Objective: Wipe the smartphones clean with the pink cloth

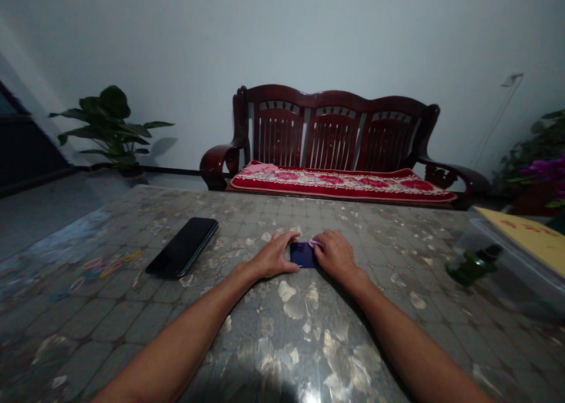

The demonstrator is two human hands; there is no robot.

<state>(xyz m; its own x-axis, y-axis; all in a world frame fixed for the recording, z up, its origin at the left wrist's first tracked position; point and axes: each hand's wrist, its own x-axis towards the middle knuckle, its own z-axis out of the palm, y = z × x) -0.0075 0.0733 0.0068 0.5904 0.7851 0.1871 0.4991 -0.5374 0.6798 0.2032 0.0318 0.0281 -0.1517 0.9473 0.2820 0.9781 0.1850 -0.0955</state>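
A glossy blue-purple phone (pixel 303 255) lies flat on the patterned table, between my two hands. My left hand (pixel 276 255) grips it at its left end, thumb on the near edge and fingers on the far edge. My right hand (pixel 336 254) is closed over the phone's right end, which it hides. A small bit of pale pinkish-white wipe (pixel 314 243) shows between its fingers, pressed against the phone; the rest of the wipe is hidden.
A larger black phone (pixel 183 247) lies to the left, with several coloured rubber bands (pixel 103 267) beyond it. At right are a green bottle (pixel 474 265), a clear plastic box (pixel 507 279) and a yellow sheet (pixel 525 235). A wooden bench (pixel 331 135) stands behind the table (pixel 282 344).
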